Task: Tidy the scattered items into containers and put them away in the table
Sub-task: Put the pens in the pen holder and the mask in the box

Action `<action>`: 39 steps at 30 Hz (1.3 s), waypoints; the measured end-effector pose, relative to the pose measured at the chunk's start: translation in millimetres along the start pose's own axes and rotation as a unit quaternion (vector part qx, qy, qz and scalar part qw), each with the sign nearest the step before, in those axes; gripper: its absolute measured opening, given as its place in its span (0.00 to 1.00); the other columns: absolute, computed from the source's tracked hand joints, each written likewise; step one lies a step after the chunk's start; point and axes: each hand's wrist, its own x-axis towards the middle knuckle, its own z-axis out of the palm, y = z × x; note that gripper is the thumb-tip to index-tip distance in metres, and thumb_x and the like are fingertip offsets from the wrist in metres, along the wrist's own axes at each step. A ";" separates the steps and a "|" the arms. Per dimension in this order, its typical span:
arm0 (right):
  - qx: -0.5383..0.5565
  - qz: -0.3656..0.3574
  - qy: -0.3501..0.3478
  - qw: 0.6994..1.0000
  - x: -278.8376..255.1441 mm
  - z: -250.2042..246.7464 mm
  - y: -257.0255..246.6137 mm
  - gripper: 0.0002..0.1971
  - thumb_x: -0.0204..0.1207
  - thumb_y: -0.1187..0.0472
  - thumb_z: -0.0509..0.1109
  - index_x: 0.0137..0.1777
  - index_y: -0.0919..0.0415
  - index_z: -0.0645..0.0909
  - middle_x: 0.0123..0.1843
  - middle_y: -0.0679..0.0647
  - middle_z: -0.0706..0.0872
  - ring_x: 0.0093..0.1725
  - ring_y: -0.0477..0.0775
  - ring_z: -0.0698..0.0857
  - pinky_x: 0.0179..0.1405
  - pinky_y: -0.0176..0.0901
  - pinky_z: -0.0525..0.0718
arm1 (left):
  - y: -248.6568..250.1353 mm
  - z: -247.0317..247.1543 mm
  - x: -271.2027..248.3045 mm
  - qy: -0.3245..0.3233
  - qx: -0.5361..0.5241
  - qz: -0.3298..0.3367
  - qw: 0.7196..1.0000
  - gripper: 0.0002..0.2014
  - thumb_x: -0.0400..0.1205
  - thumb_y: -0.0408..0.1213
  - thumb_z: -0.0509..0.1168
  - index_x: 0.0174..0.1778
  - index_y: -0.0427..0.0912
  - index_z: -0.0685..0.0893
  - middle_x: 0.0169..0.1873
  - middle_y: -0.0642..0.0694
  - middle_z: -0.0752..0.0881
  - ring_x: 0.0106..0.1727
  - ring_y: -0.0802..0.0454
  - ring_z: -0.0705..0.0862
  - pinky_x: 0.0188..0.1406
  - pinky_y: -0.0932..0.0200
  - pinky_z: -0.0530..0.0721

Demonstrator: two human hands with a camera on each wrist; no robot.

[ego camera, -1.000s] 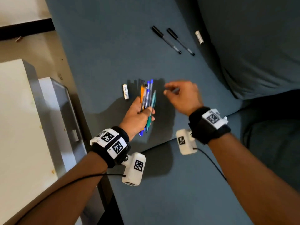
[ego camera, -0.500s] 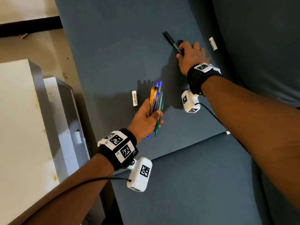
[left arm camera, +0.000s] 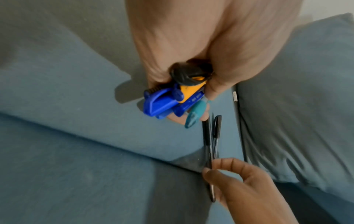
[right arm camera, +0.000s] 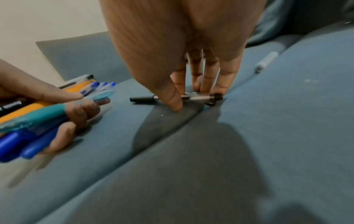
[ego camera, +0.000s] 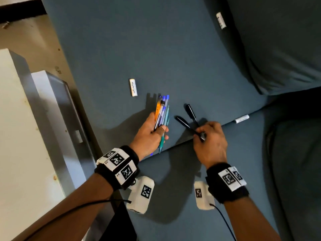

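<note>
The right hand (ego camera: 211, 141) has come back from the far cushion. It now pinches both black pens (ego camera: 186, 119) beside the left hand's bundle (ego camera: 162, 113).

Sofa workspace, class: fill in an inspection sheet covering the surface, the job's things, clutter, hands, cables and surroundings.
Surface: blue sofa cushions, a seam between two of them.
Job's things: bundle of pens in the left hand; two black pens in the right; three white batteries: one beside the bundle, one by the back cushion, one in the seam.
Clutter: nothing seen.
Hands: left hand grips the bundle; right hand pinches the black pens.
Cables: black cable from the right wrist camera, another along the left forearm.
Surroundings: white table at left; floor beyond.
</note>
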 end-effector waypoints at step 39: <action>0.058 0.070 -0.025 0.996 -179.9 -34.9 100.7 0.12 0.82 0.53 0.52 0.53 0.59 0.73 0.51 0.61 0.82 0.51 0.68 0.82 0.46 0.52 0.75 | -80.1 92.8 -121.7 0.023 0.041 -0.022 0.999 0.16 0.85 0.26 0.57 0.57 0.53 0.77 0.42 0.45 0.84 0.38 0.51 0.85 0.46 0.55 0.82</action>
